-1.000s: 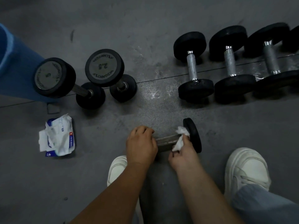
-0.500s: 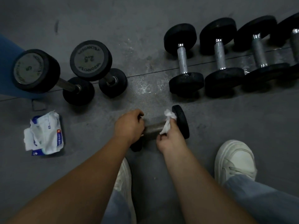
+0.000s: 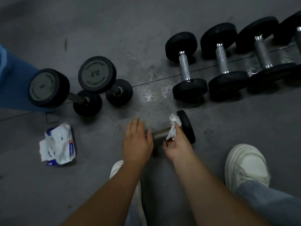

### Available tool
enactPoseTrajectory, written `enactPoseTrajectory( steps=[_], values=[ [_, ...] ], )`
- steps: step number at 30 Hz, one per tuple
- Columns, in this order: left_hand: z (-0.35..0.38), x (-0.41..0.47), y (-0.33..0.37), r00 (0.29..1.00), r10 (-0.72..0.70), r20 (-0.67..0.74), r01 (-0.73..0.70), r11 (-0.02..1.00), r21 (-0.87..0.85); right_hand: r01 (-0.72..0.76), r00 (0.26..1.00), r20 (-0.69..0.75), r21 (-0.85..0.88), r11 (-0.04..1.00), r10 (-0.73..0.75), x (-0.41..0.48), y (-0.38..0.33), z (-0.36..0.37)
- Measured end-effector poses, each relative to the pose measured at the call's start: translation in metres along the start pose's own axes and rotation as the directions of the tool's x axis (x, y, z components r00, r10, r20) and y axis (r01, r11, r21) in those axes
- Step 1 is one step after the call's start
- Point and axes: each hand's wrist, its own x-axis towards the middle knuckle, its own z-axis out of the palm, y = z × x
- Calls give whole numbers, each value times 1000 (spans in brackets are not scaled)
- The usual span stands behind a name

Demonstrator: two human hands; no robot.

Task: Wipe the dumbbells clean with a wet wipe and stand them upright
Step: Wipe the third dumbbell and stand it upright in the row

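A blue object (image 3: pixel 11 82) is seen at the far left of the grey floor (image 3: pixel 114 30). Just beside it, two dumbbells are stood on end: a larger one (image 3: pixel 48 88) and one marked 2.5 (image 3: pixel 97 74). Nearer the person, an opened wipes pack (image 3: pixel 60 145) is left lying flat. At centre, the left hand (image 3: pixel 136 142) is laid over the left end of a small dumbbell (image 3: pixel 160 135), its fingers stretched out rather than curled; that end is hidden beneath the hand. The dumbbell is laid on its side on the floor between the person's white shoes (image 3: pixel 244 163). A crumpled wipe (image 3: pixel 173 126) is pinched by the right hand (image 3: pixel 177 145) and pressed to the bar, touching the right disc. Behind, at upper right, a row of dumbbells (image 3: pixel 184 67) is laid side by side, handles pointing away; the floor around them is marked with wet patches.
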Motion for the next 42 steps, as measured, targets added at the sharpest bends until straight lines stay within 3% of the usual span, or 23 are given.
enactPoseTrajectory(
  steps=[9, 13, 16, 21, 26, 31, 36, 42],
  values=[
    [18, -97, 12, 999, -29, 20, 27, 997, 74, 36, 993, -116, -5, 999, -36, -17, 13, -25],
    [4, -59, 17, 995, -81, 58, 78, 996, 46, 61, 989, -133, -1, 998, -60, -17, 13, -24],
    [-8, -16, 10, 991, -41, 131, 34, 998, 59, 52, 988, -149, 24, 998, -48, -15, 8, -18],
    [0, -51, 14, 994, -72, 83, 68, 997, 43, -35, 999, 15, 17, 999, 35, -16, -6, 8],
    [-3, -27, 10, 994, -63, 93, 64, 998, -4, 89, 996, -12, -6, 996, -89, -20, 13, -15],
    [-16, 2, 8, 993, -29, 114, 28, 1000, 8, -13, 995, -95, 29, 999, 16, -16, -11, 19],
    [-11, -2, 0, 991, -2, 136, 2, 1000, -4, 76, 995, -55, -54, 996, -79, -23, 3, 3],
    [-20, 58, 2, 985, -73, 157, 67, 997, 44, -10, 1000, -14, 46, 999, 11, -5, -12, 26]
  ],
)
